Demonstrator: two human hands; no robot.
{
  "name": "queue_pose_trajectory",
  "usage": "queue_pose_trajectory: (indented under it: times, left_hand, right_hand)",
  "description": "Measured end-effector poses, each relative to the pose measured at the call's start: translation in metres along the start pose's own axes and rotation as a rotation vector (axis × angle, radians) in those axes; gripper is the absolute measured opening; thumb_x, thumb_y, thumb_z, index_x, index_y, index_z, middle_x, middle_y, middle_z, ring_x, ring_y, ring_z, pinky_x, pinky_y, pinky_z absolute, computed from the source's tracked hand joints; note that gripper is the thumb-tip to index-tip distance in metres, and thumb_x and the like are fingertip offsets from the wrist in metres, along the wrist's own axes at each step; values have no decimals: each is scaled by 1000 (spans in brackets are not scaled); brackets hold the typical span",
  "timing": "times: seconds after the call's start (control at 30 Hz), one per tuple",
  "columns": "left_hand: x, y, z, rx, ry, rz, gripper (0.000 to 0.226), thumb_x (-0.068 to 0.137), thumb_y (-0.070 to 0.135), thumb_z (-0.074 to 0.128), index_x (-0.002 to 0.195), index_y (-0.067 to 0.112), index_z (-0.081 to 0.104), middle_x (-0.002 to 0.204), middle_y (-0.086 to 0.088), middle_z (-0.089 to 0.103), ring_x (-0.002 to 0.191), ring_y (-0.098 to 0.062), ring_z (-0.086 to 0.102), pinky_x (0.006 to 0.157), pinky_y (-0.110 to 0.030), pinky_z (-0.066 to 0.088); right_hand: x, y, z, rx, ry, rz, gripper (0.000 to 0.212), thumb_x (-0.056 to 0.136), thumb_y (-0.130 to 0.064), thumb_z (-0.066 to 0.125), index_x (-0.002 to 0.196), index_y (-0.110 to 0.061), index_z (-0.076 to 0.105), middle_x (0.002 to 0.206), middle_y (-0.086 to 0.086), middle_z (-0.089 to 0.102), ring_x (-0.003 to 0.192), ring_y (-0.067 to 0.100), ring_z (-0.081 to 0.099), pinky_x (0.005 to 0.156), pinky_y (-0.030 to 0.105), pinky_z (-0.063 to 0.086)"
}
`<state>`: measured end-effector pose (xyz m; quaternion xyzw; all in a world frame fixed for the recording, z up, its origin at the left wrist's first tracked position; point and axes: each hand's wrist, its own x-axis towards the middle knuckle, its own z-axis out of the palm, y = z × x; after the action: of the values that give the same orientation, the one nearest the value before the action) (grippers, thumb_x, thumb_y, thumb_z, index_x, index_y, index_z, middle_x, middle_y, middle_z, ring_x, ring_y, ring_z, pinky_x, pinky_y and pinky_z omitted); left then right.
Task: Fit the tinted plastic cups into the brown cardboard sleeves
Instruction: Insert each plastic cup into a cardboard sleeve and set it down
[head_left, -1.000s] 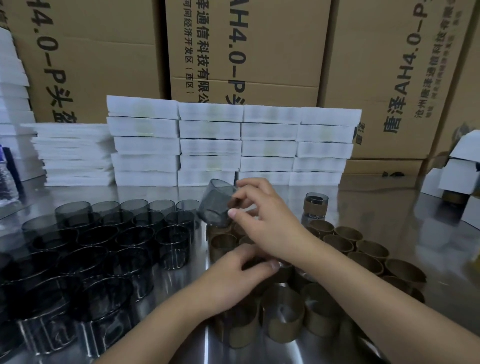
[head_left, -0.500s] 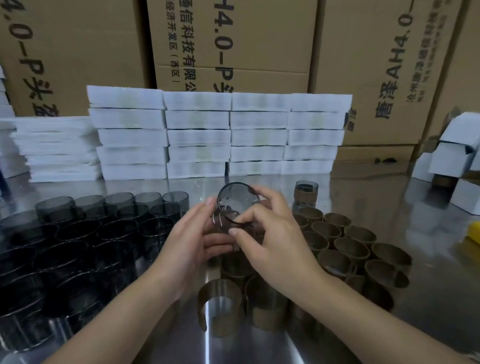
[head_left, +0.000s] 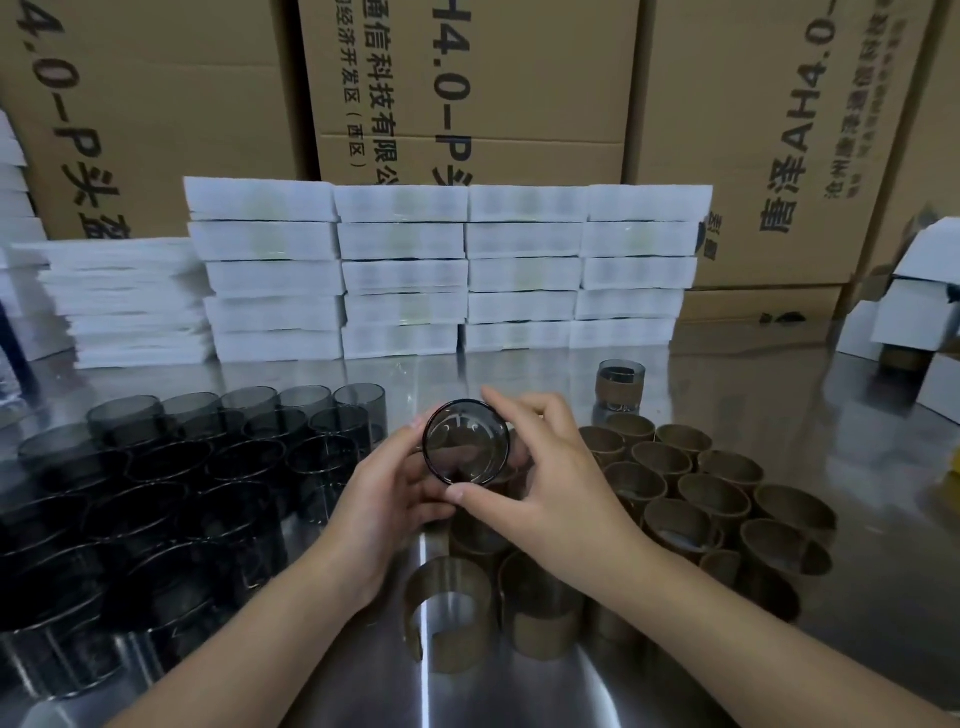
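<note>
Tinted cup (head_left: 466, 442) gripped between left hand (head_left: 387, 499), right hand (head_left: 545, 478).

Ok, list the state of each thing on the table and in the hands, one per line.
Held cup: tilted on its side, lifted off the table.
Left hand: grips the held cup.
Right hand: pinches its rim.
Sleeved cup: upright, sleeve fitted.
Bare cups: upright, unsleeved.
Loose sleeves: standing, empty.

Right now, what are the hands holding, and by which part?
One tinted cup, between both hands: left hand on its left wall, right hand around its right side.
</note>
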<state>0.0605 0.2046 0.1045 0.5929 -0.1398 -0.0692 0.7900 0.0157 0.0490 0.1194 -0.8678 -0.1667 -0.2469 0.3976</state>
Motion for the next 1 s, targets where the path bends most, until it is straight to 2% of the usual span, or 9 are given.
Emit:
queue_pose_trajectory:
  times: [0.07,0.13,0.23,0.4,0.63,0.7,0.77,0.87,1.0]
  left_hand:
    - [0,1,-1,13,3,26,50,76,49,65,116,20,68,101,-11,75,77,-22,66,78,-38,50]
    - [0,1,-1,34,7,45,51,78,49,60,119,19,67,104,-13,75,85,-27,67,82,-41,52]
    - [-1,3,-1,28,2,73,53,76,53,57,115,20,70,104,-15,74,87,-28,68,81,-40,52]
    - [-4,7,2,25,-37,70,51,76,53,58,115,22,71,109,-15,73,94,-31,65,88,-44,48]
    - [-7,7,5,31,-75,102,44,79,46,58,118,31,67,113,-11,72,109,-44,60,92,-51,44]
    - [-8,6,7,41,-95,111,38,78,43,60,115,37,67,113,-9,73,103,-37,63,85,-44,49]
    - [-10,6,10,34,-120,97,39,76,42,62,115,41,67,112,-11,73,101,-33,65,77,-37,54]
    - [-12,10,12,25,-147,84,42,74,44,68,116,45,67,110,-14,73,94,-29,67,65,-28,56]
    - [-14,13,13,23,-146,103,39,70,56,76,108,50,69,100,-15,75,84,-25,73,65,-28,58]
  right_hand:
    - [0,1,-1,0,-7,-12,78,74,-42,77,142,-40,38,116,-30,31,92,-8,44,90,13,39]
    - [0,1,-2,15,-9,-28,74,74,-45,76,137,-48,38,117,-34,30,90,-9,46,85,13,41]
    - [0,-3,-3,88,10,-50,65,69,-47,77,121,-60,39,116,-35,33,90,-6,53,79,13,45]
    - [0,-6,-2,188,53,-87,63,60,-56,74,114,-62,42,115,-34,38,97,-5,57,80,11,48]
    - [1,-5,-1,248,56,-37,66,55,-56,78,111,-56,43,114,-24,54,101,1,61,87,26,53]
    - [1,-5,-3,239,81,-12,67,53,-56,78,110,-54,44,112,-18,59,105,4,60,91,36,52]
    - [1,-7,-5,225,108,-14,66,53,-58,76,111,-53,44,111,-19,59,110,6,58,95,38,49]
    - [0,-9,-7,231,127,-32,64,54,-59,76,111,-52,48,111,-22,59,113,4,56,97,37,48]
    - [1,-9,-7,276,142,-32,66,55,-61,74,116,-52,51,115,-26,57,115,0,55,98,29,47]
